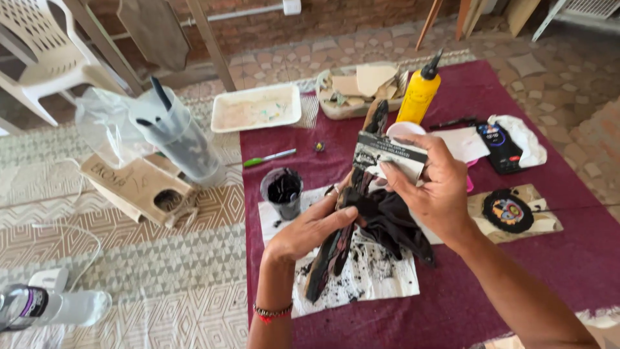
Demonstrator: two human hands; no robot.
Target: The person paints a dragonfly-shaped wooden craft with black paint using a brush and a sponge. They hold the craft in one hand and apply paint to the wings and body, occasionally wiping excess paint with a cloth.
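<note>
Holding a long, dark piece of wood (pixel 336 249) upright over a paint-spattered sheet of white paper (pixel 361 278), the person works at the middle of a maroon cloth (pixel 516 271) spread over the floor like a worktop. From the head view, the left hand (pixel 310 229) has its grip closed around the wood's middle, thumb laid along it. The right hand (pixel 436 187) pinches a small printed card (pixel 391 155) between thumb and fingers, held against the upper part of the wood, with a crumpled black rag (pixel 394 223) hanging just below it.

Much of the wood already looks coated black, with reddish-brown streaks showing through lower down; the paper beneath is heavily flecked and smeared, so I judge the blackening well under way but not finished. The wood's surface seems rough and uneven, its tip narrow and glossy.

Just left of the paper stands a small cup (pixel 282 192) with black paint inside. Behind it lie a green pen (pixel 268 158) and a shallow white tray (pixel 256 107). A yellow squeeze bottle (pixel 418 94) with a black nozzle stands beyond the card, beside a dish of pale scraps (pixel 358 90). To the right rests a round black patch with a coloured design (pixel 508 211). Off the cloth, on the patterned mat, a clear plastic jar (pixel 177 139) holds dark brushes.
</note>
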